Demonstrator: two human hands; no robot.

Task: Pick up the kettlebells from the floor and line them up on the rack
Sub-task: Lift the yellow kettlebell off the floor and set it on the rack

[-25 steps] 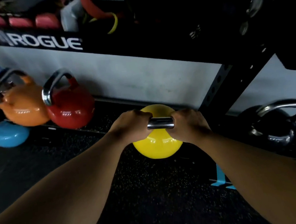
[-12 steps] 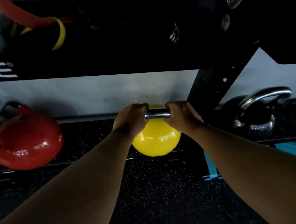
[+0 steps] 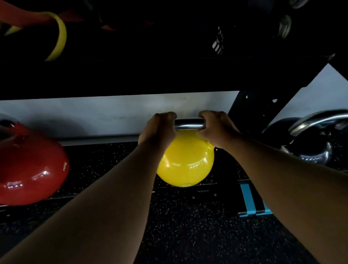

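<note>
From my remote seat, nearest the camera are only two bare forearms reaching out over the dark speckled floor (image 3: 180, 238). At their ends the left hand (image 3: 157, 131) and right hand (image 3: 217, 127) are both wrapped tight around the steel handle (image 3: 189, 124) of the yellow kettlebell (image 3: 186, 165), one at each end with a short bare stretch of bar between them. The bell hangs at the front edge of the rack's bottom shelf (image 3: 107, 156); whether it has touched down I cannot tell. I judge it heavy, rigid and glossy enough to slip, so the handle is the only sound hold, and the two-handed hold fits the load. Along the same shelf, the red kettlebell (image 3: 22, 171) is cut off at the left. The dark kettlebell (image 3: 312, 149) beyond the upright post (image 3: 250, 111) nearly vanishes in shadow. The clutter on the upper shelf (image 3: 162, 68) is too dim to identify.
</note>
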